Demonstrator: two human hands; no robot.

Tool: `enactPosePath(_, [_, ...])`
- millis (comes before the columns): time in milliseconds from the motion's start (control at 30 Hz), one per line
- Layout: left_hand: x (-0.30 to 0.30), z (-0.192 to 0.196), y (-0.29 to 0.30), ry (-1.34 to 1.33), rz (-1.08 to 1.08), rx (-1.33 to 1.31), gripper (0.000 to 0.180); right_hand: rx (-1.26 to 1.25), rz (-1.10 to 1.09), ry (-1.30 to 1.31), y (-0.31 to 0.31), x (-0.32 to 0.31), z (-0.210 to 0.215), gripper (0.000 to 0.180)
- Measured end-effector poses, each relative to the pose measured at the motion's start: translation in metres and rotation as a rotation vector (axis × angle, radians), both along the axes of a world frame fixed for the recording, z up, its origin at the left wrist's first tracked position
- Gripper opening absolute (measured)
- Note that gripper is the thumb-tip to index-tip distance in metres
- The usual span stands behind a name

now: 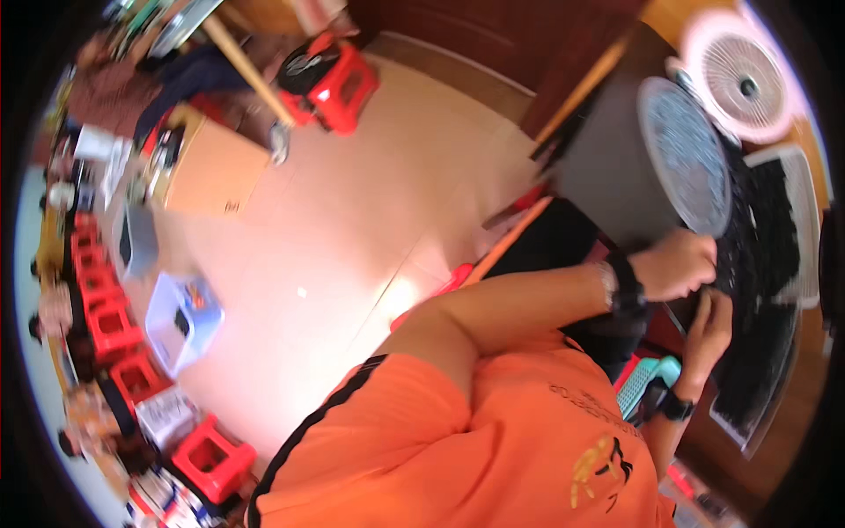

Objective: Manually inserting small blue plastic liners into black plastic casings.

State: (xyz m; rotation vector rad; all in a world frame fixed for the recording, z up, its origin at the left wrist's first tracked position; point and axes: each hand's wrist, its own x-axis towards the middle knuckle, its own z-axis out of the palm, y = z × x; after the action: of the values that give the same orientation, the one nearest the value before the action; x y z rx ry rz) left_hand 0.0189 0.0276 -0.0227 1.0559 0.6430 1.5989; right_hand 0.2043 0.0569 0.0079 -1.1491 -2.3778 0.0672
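Note:
My left hand [676,266], with a dark band at its wrist, is closed at the right of the view, fingers curled and tips pinched. Just below it, my right hand [709,327] is closed too, thumb and fingers drawn together close to the left fingertips. Whatever they pinch is too small and blurred to make out. Both hands are over the near edge of a brown table, beside a heap of black pieces [748,229]. Beyond my left hand lies a round tray [647,114] of many small grey-blue pieces.
A pink fan [741,79] stands behind the round tray. White trays [808,211] hold black pieces. A turquoise basket [650,380] sits by my lap. Red stools [216,458], a pale blue bin [185,321] and a cardboard box [216,167] stand across the floor; other people sit at far left.

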Motion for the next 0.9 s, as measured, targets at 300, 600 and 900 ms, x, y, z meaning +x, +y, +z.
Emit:
enactPosePath(300, [0.009, 0.002, 0.001, 0.212, 0.254, 0.029, 0.017, 0.094, -0.102, -0.141, 0.008, 0.017, -0.012, 0.028])
enactPosePath(600, [0.002, 0.012, 0.002, 0.355, 0.127, -0.085, 0.028, 0.06, -0.14, -0.286, 0.01, 0.033, -0.008, 0.028])
enactPosePath(900, [0.021, 0.011, 0.008, 0.464, 0.159, -0.053, 0.025, 0.063, -0.134, -0.343, -0.006, 0.021, 0.006, 0.028])
